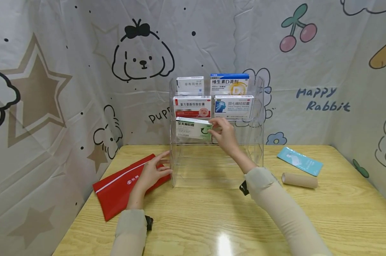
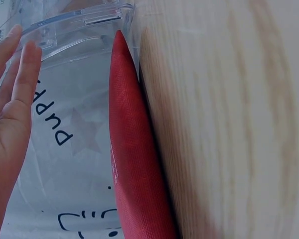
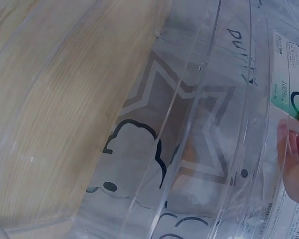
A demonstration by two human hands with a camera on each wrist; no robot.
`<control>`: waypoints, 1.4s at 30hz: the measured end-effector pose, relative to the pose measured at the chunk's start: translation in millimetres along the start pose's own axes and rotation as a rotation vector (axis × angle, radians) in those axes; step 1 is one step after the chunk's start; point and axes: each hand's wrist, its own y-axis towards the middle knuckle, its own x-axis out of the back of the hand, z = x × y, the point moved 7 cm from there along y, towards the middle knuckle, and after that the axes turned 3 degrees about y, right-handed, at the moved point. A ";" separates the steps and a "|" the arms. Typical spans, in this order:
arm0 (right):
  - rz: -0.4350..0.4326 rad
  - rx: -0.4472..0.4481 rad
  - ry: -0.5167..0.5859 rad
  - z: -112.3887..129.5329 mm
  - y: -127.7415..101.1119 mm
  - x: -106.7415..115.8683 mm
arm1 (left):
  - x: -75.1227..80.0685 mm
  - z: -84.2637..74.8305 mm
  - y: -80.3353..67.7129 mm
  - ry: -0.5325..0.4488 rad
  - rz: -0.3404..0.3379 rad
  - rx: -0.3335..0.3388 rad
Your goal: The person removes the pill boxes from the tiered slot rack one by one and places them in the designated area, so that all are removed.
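A clear acrylic tiered rack (image 1: pixel 218 154) stands on the table with medicine boxes on its upper tiers. My right hand (image 1: pixel 224 133) pinches the right end of a green-and-white medicine box (image 1: pixel 193 128), which is at the left of the third tier. In the right wrist view, the thumb and fingers are at the end of that box (image 3: pixel 289 74). My left hand (image 1: pixel 151 173) is beside the rack's lower left side, fingers extended and fingertips at its edge; whether they touch is unclear. Under that hand lies a red zip pouch (image 1: pixel 116 195).
Higher tiers hold a white box (image 1: pixel 190 86), a blue-and-yellow vitamin D box (image 1: pixel 229 84), a red-and-white box (image 1: pixel 192 107) and a blue-and-white box (image 1: pixel 233 107). To the right lie a turquoise packet (image 1: pixel 299 161) and a cardboard tube (image 1: pixel 299 180). A patterned curtain (image 1: pixel 193 42) hangs behind.
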 end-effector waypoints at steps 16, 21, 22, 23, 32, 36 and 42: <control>-0.098 0.082 0.080 14.2 -1.7 19.9 | -1.7 -2.8 1.5 0.002 0.009 -0.010; -0.121 0.105 0.069 17.6 -5.8 27.6 | -1.0 -3.7 1.3 0.018 0.010 -0.005; -0.125 0.111 0.069 18.3 -6.8 29.0 | -0.9 -3.4 1.2 0.019 0.009 -0.001; -0.127 0.117 0.073 19.1 -8.0 30.4 | -0.7 -3.2 1.1 0.020 0.008 0.003; -0.102 0.152 0.073 26.3 -26.3 37.5 | -0.3 -1.9 0.3 0.042 0.002 -0.002; -0.084 0.187 0.081 32.4 -37.0 38.8 | 0.8 -1.6 0.3 0.056 -0.005 0.000; -0.040 0.224 0.097 40.1 -54.8 37.9 | 1.6 -2.5 0.3 0.057 -0.007 -0.002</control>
